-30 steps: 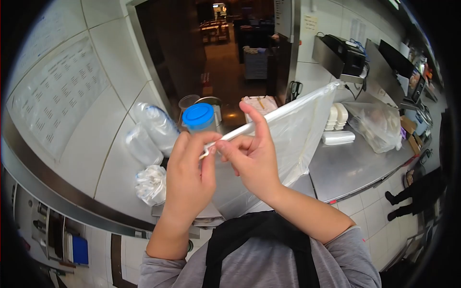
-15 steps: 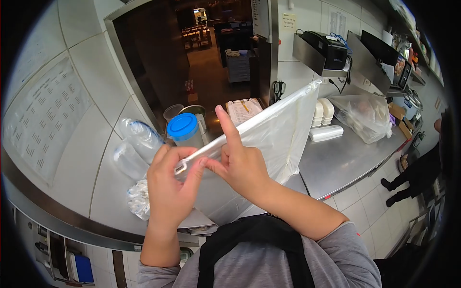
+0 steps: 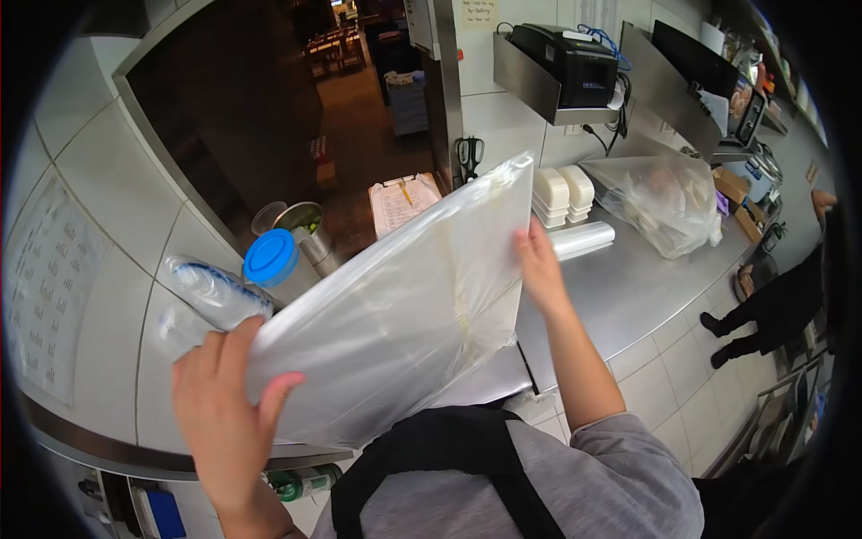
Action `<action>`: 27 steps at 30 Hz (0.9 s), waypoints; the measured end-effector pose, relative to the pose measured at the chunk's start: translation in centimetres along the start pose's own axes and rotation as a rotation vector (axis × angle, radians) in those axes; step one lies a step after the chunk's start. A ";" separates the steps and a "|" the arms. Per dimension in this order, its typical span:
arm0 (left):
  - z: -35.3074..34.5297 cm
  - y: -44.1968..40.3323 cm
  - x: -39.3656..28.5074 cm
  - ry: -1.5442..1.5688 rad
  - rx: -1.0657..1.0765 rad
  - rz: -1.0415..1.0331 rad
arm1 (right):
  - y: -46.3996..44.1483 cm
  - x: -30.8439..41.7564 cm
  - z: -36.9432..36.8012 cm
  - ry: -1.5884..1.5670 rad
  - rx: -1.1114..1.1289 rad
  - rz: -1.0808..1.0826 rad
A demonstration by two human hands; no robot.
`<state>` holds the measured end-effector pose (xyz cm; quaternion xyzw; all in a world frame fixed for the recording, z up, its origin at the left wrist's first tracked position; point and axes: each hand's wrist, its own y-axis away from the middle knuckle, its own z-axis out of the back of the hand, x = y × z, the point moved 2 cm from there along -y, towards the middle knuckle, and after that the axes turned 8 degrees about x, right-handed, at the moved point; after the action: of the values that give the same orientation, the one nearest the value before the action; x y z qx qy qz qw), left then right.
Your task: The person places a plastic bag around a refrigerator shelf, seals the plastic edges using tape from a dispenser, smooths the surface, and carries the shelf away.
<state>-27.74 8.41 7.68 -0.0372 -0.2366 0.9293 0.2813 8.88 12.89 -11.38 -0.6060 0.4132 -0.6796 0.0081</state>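
Note:
A wide sheet-like stack of clear plastic (image 3: 386, 305) slants across the view, its folded upper edge rising to the right. My left hand (image 3: 224, 395) grips its lower left end, thumb on the near face and fingers behind the top edge. At the right edge my right hand (image 3: 540, 265) holds the plastic, with some of its fingers hidden behind it. Just beyond the upper edge stands a container with a blue lid (image 3: 271, 258), partly covered by the plastic.
A clipboard (image 3: 404, 205), a metal pot (image 3: 301, 218) and wrapped cups (image 3: 215, 292) are beyond. White foam containers (image 3: 564, 193), a plastic roll (image 3: 582, 241) and a filled bag (image 3: 660, 202) lie on the steel counter (image 3: 620, 287). Another person (image 3: 781, 296) stands far right.
My hands have moved apart, the left down to the left end and the right out to the right edge. The plastic now faces me more broadly, and the view has turned right.

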 end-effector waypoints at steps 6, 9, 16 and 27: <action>-2.8 -4.3 -3.4 0.291 0.098 0.035 | 0.8 -2.7 -1.6 -0.315 0.353 -0.323; -3.3 -4.9 -2.4 0.347 0.119 0.040 | -1.3 -4.7 -0.6 -0.699 0.277 -0.454; -2.2 -4.9 -0.6 0.445 0.205 0.409 | -4.8 -23.8 3.8 0.639 0.104 -0.482; -1.5 -4.5 -0.6 0.481 0.233 0.286 | -11.1 -31.5 1.8 0.535 0.203 -0.845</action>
<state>-24.61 11.98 8.44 -0.2567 -0.0471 0.9448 0.1982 24.16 35.34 -30.89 -0.5210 0.0518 -0.7917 -0.3147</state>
